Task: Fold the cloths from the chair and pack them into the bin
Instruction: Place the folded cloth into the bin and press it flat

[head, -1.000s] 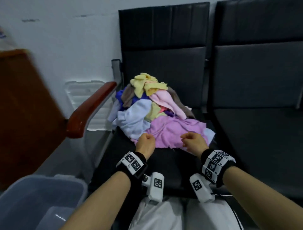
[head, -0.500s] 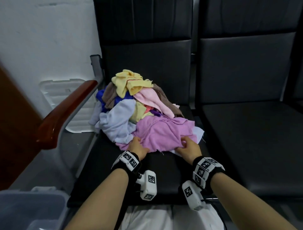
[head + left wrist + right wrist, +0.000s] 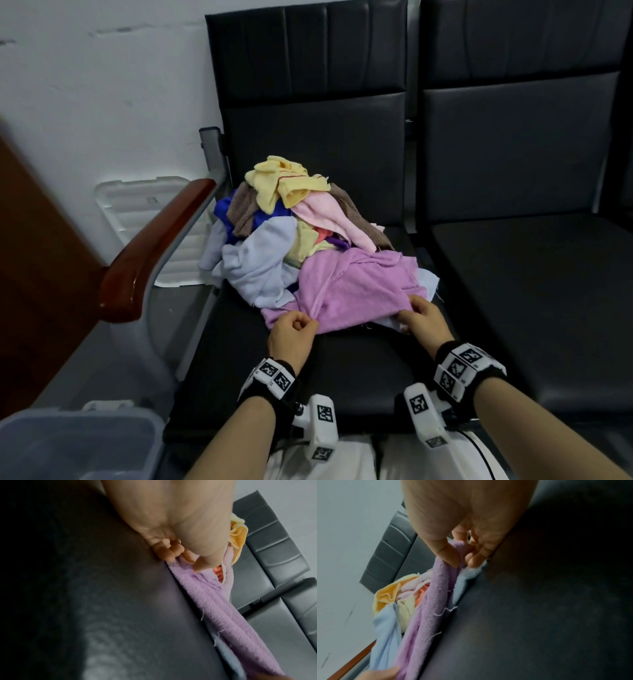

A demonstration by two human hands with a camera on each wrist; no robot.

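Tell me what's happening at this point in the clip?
A person is starting on the heap of cloths on the black chair seat. The left hand and the right hand each pinch the near edge of the purple cloth, which lies at the front of the pile, partly under the other cloths. Nothing is folded yet. The bin waits at lower left; no cloth shows in the part in view.

The purple cloth lay before yellow, pink and pale-blue cloths on the black chair.
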